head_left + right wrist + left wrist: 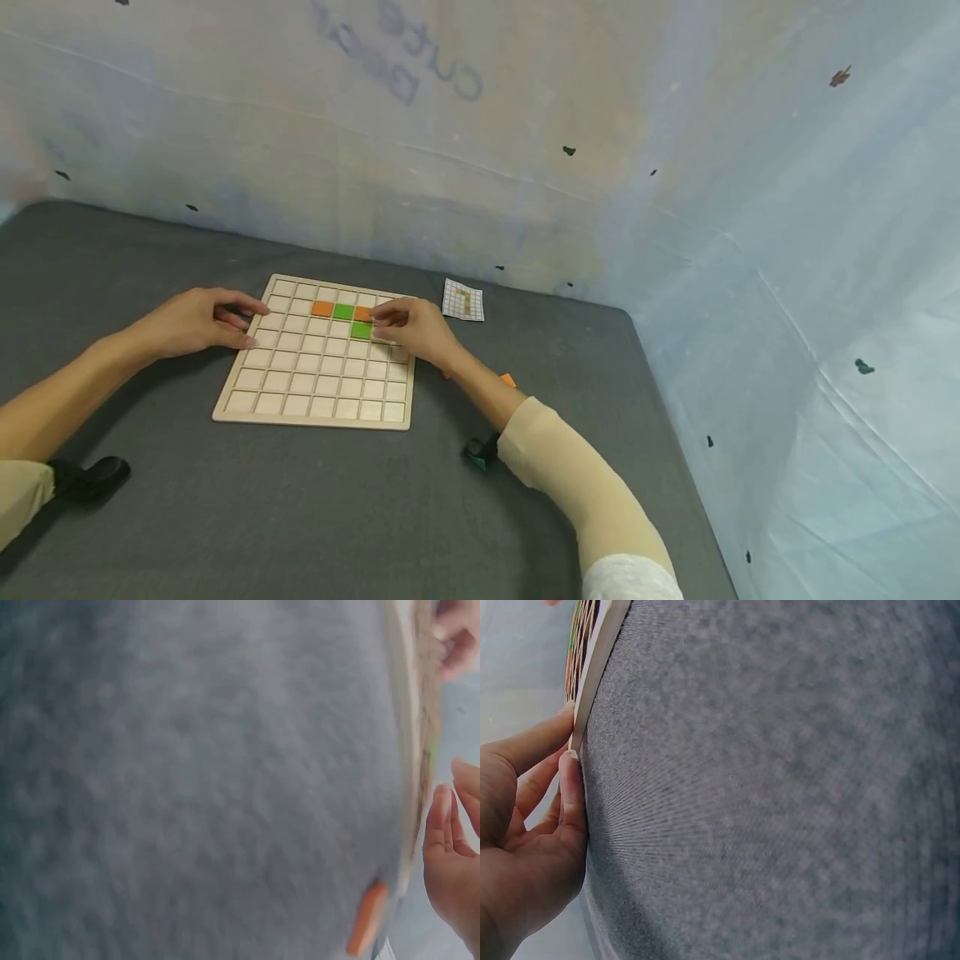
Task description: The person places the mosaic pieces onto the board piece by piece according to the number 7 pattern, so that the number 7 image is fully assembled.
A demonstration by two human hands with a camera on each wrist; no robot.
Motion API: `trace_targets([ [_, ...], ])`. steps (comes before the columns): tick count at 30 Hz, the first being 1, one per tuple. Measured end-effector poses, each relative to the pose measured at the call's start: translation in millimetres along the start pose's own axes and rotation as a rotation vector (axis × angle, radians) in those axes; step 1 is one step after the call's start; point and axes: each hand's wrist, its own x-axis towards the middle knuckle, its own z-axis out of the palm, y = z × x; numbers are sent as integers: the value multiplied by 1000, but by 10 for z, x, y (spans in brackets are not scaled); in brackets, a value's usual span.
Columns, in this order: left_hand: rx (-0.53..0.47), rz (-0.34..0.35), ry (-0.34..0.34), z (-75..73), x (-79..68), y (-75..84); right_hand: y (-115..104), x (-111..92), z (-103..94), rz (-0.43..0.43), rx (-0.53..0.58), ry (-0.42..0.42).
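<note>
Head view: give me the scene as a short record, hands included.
Board: grid, flat on the grey table
Row on board, left to right: left orange tile, upper green tile, right orange tile
Below the row: lower green tile, under the right orange tile
Left hand: touches the board's left edge
Right hand: over the board's right side, fingertips by the right orange tile; contact unclear
Loose tile: orange, off the board, beside the right forearm
Card: right of the board, printed with a grid
</note>
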Motion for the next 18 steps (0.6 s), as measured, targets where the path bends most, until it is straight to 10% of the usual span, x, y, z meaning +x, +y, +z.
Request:
trace_targets([
  [18,5,-7,-6,-3,-17,-28,119,-528,-386,39,94,29],
])
